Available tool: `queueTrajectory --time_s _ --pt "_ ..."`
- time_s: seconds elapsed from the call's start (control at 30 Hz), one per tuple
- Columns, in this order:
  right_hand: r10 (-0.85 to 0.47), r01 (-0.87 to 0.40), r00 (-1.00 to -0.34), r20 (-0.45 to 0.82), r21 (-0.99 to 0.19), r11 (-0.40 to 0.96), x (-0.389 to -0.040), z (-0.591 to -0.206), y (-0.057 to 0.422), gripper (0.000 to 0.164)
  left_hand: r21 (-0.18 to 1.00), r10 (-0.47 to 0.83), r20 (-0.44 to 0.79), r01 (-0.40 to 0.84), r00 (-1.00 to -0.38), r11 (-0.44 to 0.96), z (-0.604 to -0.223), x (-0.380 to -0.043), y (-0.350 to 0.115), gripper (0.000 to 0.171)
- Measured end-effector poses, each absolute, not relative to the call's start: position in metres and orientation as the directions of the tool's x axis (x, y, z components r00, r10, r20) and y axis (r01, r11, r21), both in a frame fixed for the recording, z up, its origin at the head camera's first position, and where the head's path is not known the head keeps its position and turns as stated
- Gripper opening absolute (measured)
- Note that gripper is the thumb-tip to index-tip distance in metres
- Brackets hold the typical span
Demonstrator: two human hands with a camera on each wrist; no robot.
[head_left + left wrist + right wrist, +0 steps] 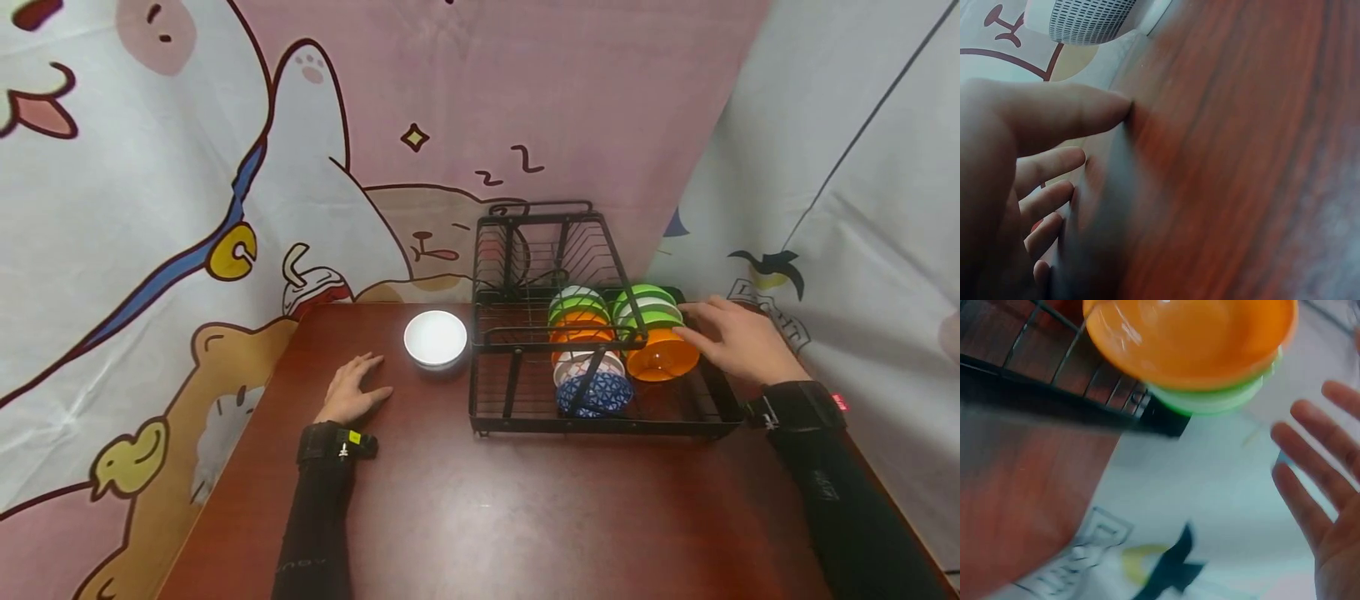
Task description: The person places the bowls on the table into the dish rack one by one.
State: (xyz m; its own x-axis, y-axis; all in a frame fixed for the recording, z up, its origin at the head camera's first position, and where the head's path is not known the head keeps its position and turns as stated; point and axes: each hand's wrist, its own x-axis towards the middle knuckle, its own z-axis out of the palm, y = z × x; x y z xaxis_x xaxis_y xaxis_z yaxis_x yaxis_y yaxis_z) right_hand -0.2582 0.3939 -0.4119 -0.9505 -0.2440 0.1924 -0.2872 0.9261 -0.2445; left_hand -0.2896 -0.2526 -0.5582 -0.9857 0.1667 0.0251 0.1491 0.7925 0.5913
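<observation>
My left hand [351, 390] rests on the table, its fingertips touching the wood in the left wrist view and nothing in its grasp. A white bowl [435, 338] sits just beyond it; the left wrist view shows a dark dotted pattern on the bowl's outer wall [1088, 22]. My right hand [738, 337] hovers beside an orange bowl [666, 357], fingers extended and apart from it in the right wrist view. Behind that bowl, green and white bowls [647, 302] stand tilted in a row in the black dish rack [600, 427].
A second row in the rack has green, orange and patterned bowls, with a blue patterned bowl [596, 393] at the front. The rack's raised upper tier [558, 337] covers its left side. Printed cloth [585, 100] hangs behind the reddish-brown table [480, 517].
</observation>
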Motion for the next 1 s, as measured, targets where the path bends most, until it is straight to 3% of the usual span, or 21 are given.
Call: queueTrajectory --time_s 0.13,0.23,0.6,1.0 --pt "-0.139 -0.194 -0.978 0.156 -0.435 0.879 -0.256 -0.424 0.427 0.058 0.591 0.163 0.010 0.137 -0.987 0.795 -0.556 -0.287 -0.251 0.076" --pt "-0.112 -0.147 -0.989 0.101 -0.493 0.857 -0.258 -0.446 0.447 0.061 0.585 0.156 -0.010 0.120 -0.988 0.802 -0.554 -0.286 -0.252 0.075" --pt "-0.129 -0.044 -0.983 -0.134 -0.506 0.861 -0.262 -0.523 0.479 0.076 0.580 0.151 -0.017 0.113 -0.988 0.807 -0.560 -0.283 -0.255 0.074" --pt "-0.137 -0.014 -0.970 -0.202 -0.517 0.856 -0.253 -0.534 0.476 0.096 0.585 0.155 -0.009 0.121 -0.988 0.802 -0.552 -0.285 -0.250 0.073"
